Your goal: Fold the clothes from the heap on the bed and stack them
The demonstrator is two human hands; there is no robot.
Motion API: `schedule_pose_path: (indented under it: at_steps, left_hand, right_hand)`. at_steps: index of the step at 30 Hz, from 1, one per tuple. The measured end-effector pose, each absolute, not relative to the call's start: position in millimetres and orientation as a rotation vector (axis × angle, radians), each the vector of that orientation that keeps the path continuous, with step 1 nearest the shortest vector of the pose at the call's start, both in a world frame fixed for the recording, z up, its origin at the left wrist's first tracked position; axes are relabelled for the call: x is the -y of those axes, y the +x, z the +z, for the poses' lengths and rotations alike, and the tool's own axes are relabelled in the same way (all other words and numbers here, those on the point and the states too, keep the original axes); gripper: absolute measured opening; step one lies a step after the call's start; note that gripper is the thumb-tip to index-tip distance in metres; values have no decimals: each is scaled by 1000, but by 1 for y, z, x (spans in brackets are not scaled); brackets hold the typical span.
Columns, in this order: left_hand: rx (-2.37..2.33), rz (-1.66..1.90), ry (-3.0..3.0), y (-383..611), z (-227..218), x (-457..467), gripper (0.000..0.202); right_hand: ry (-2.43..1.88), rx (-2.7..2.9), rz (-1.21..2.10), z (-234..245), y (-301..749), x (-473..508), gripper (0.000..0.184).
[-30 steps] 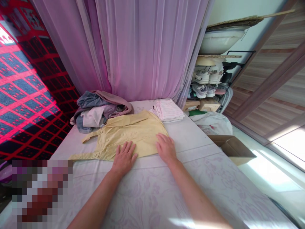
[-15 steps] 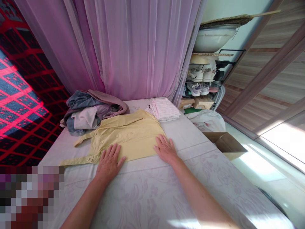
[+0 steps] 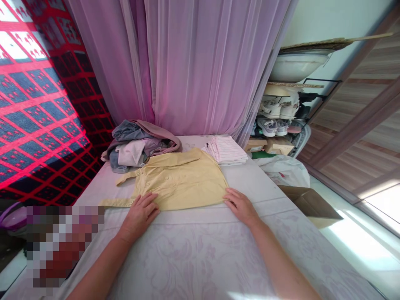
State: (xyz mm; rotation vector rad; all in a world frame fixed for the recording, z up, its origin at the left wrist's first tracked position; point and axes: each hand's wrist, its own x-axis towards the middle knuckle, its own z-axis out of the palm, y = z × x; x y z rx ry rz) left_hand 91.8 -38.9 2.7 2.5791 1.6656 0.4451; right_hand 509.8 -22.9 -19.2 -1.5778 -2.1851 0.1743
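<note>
The left hand (image 3: 139, 216) and right hand (image 3: 240, 207) are both open, palms down and fingers spread, gripping nothing. The left rests at the shirt's lower edge, the right at its lower right corner, so their flat placing holds the cloth smooth. The yellow button shirt (image 3: 181, 181) lies flat at the centre of the frame, its two sleeves drawn out to the left, one ending near the left hand. It lies on a table (image 3: 200, 258) spread with a pale floral sheet. Just beyond it, at upper left, sits a loose clothes heap (image 3: 137, 146); at upper right, a squared stack of striped cloth (image 3: 225, 151) is kept separate. Further right stand a plastic bag (image 3: 286, 171), a cardboard box (image 3: 309, 206) and a shoe rack (image 3: 275, 116), with a pink curtain (image 3: 187, 62) behind.
</note>
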Motion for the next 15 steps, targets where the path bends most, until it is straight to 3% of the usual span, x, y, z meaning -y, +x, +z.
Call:
schedule_pose_path:
  at_steps: [8,15]
  left_hand:
    - [-1644,508,2630,102,12,39,30]
    - [-1372,339,2583,99,35,61,29]
  right_hand:
    - [-1600,2219,11,-3,497,27,27]
    - [-1605,2310,208,9,505,65,31]
